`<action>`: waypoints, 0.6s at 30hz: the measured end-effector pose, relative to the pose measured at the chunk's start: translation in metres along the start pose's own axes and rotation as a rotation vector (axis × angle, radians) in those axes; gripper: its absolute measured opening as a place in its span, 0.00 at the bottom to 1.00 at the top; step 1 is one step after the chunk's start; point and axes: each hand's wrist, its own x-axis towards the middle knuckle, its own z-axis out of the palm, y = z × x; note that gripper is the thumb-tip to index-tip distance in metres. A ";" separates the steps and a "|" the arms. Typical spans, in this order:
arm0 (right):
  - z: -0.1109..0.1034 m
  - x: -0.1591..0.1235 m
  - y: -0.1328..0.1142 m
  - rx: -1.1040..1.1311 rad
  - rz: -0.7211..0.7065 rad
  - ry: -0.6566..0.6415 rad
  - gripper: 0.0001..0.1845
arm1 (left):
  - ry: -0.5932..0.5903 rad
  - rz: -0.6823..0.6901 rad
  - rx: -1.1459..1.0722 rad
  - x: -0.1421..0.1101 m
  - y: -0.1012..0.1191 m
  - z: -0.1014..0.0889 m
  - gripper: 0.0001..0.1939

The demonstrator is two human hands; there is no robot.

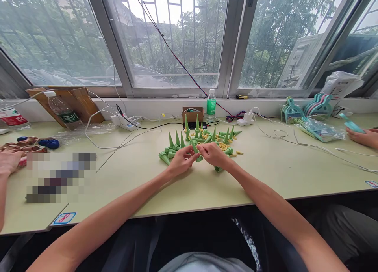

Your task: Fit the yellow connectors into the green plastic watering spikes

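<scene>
At the centre of the bench (141, 201), a green cone (194, 146) is held, tilted, between two hands: its lower end is taken in the narrow grip of the left hand (180, 160), and its side appears pinched by the right hand (214, 154). Whether a small piece is also pinched there cannot be told. From the held cone, standing cones (197, 126) are seen at twelve o'clock, yellow pieces (224, 146) at two, lying cones (163, 157) at nine. Should the right wrist be swung outward, yellow pieces could be scattered; standing cones might be toppled by a forward nudge.
</scene>
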 end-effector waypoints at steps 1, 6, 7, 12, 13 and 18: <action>0.000 0.000 0.000 -0.001 -0.002 0.001 0.24 | 0.005 0.003 0.002 0.000 0.000 0.000 0.19; 0.000 0.000 0.000 0.007 -0.014 0.006 0.24 | 0.031 0.006 0.020 0.000 0.001 0.000 0.19; -0.001 0.000 0.000 0.012 -0.016 0.004 0.24 | 0.034 0.006 0.022 0.000 0.001 0.000 0.19; -0.002 -0.001 -0.001 0.021 -0.008 -0.005 0.24 | 0.034 0.016 0.021 -0.001 0.002 0.000 0.18; -0.002 -0.001 -0.001 0.022 -0.004 -0.007 0.24 | 0.037 0.017 0.022 -0.001 0.002 0.000 0.17; -0.001 0.000 0.000 0.036 0.003 -0.007 0.24 | 0.067 0.023 0.038 -0.002 0.003 0.002 0.17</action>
